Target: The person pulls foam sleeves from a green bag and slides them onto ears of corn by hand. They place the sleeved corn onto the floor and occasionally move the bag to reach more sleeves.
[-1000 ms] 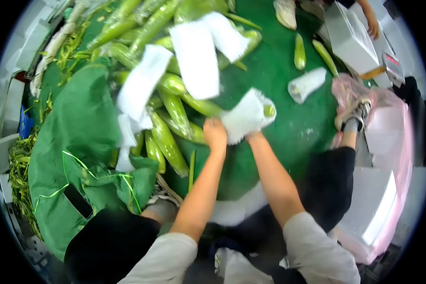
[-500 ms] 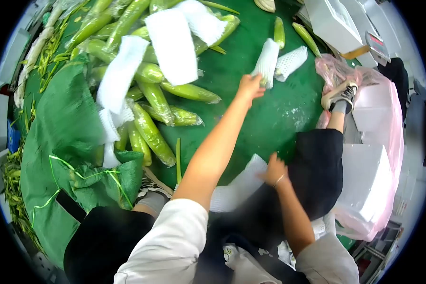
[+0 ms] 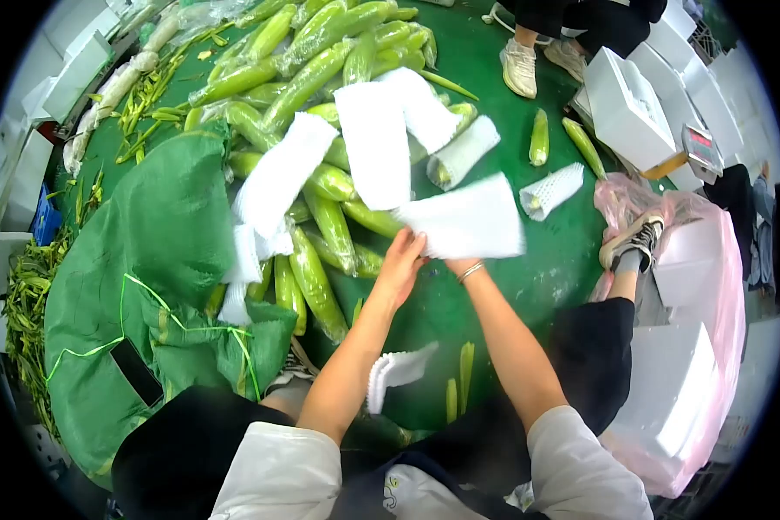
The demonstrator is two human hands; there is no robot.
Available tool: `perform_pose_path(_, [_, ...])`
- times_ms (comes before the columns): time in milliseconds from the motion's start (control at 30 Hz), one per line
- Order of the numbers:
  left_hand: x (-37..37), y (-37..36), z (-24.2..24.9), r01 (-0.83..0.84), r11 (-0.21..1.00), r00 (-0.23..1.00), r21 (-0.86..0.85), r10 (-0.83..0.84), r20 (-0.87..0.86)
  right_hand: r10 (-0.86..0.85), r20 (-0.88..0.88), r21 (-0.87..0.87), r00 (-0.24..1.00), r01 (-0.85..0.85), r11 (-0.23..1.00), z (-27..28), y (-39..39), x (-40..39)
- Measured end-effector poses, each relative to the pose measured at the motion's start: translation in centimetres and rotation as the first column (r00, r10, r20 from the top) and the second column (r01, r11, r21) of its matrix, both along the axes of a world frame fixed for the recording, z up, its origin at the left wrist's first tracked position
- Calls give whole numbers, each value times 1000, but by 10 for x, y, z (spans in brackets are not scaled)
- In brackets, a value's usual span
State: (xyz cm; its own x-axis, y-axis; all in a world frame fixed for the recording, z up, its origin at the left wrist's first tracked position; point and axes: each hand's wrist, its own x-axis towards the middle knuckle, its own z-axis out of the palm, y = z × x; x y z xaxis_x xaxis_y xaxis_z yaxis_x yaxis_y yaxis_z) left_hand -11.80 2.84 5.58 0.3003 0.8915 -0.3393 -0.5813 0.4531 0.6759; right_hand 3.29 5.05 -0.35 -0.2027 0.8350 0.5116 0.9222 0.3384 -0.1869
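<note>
A white foam net sleeve [image 3: 472, 221] is held up flat in front of me. My left hand [image 3: 405, 258] pinches its near left corner. My right hand [image 3: 464, 263] is at its lower edge, with the fingers hidden behind the foam. Just beyond is a heap of long green vegetables [image 3: 316, 282] in clear film, resembling corn in the husk. Several white foam sleeves [image 3: 373, 143] lie over the heap. One sleeved vegetable [image 3: 464, 152] rests at the heap's right edge, and another sleeved vegetable [image 3: 550, 191] lies on the green floor. A folded foam sleeve [image 3: 399, 373] is below my forearms.
At left sits a green woven sack [image 3: 139, 234] with a phone [image 3: 136, 373] on it. White foam boxes [image 3: 628, 100], a scale [image 3: 702, 152] and a pink plastic bag [image 3: 702, 416] stand at right. Another person's shoes [image 3: 520, 68] are at the top.
My left hand has come back from the sleeved vegetable, which now lies farther left by the heap. Both hands have come together at a raised foam sleeve. The view has shifted.
</note>
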Motion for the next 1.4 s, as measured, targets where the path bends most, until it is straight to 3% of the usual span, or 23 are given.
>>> perform_pose_path(33, [-1,5,-8,-6,1000,1000,7,6,-6,-48,17,40,999,48,998,-4,5,-9])
perform_pose_path(67, [-1,12,-19,-102,992,992,78,107,-67,-131,-127,-134,983,114,984,7,6,-17])
perform_pose_path(100, [-1,20,-31,-191,970,970,150,210,-121,-123,-133,-129,983,106,986,-7,20,-13])
perform_pose_path(133, [2,26,-33,-272,954,962,130,274,-2,-116,-546,-181,830,19,983,-6,34,-16])
perform_pose_path(167, [4,30,-36,-272,953,961,129,276,-12,-254,-894,-351,369,-226,908,-5,38,-14])
perform_pose_path(200, [7,31,-39,-389,918,921,77,387,43,-452,-852,-359,-264,-335,871,-5,42,-11])
perform_pose_path(233, [9,32,-42,-497,867,865,22,493,92,-594,-648,-418,-476,-430,800,10,46,-11])
perform_pose_path(267, [10,33,-50,-540,841,813,30,531,-240,-668,-641,-458,-378,-510,728,-13,53,-2])
perform_pose_path(300, [14,33,-57,-542,840,809,30,532,-249,-728,-629,-497,-271,-579,646,-35,58,5])
perform_pose_path(333, [23,33,-57,-552,834,682,15,462,-568,-699,-715,-585,-36,-517,625,-4,48,-1])
perform_pose_path(367, [31,33,-55,-566,825,474,4,329,-817,-644,-762,-562,61,-556,612,-29,48,3])
perform_pose_path(433, [33,29,-62,-602,785,515,-149,238,-824,-581,-755,-631,304,-578,518,-26,43,4])
perform_pose_path(467, [29,24,-79,-583,789,693,-197,356,-627,-510,-778,-626,365,-508,592,-10,31,-3])
perform_pose_path(500, [24,19,-77,-519,812,825,-268,394,-404,-554,-690,-723,465,-444,529,7,27,-5])
perform_pose_path(633, [18,-40,-24,-338,925,931,-175,356,80,-501,-745,-667,441,-464,583,116,-22,-17])
perform_pose_path(767, [17,-55,24,-240,941,898,-238,308,313,-526,-714,-699,462,-442,562,130,-17,-22])
perform_pose_path(867, [17,-25,51,-299,858,893,-419,406,194,-601,-746,-653,285,-491,577,116,18,-25])
perform_pose_path(967, [8,21,28,-430,830,893,-355,450,-30,-666,-739,-615,107,-511,600,110,40,-35])
perform_pose_path(1033, [4,36,8,-426,844,884,-325,464,46,-764,-643,-633,-56,-522,571,83,68,-38])
perform_pose_path(1133, [-3,49,-23,-420,869,826,-263,486,285,-678,-723,-525,-132,-532,664,79,59,-42])
perform_pose_path(1233, [-3,16,5,-507,786,736,-354,608,297,-606,-789,-569,101,-493,658,61,12,-58])
perform_pose_path(1267, [-12,-3,-15,-440,897,852,37,404,332,-594,-779,-619,199,-397,678,71,-10,-63])
perform_pose_path(1400, [10,-60,-16,-271,961,945,52,255,203,-506,-764,-629,401,-285,724,149,-58,-48])
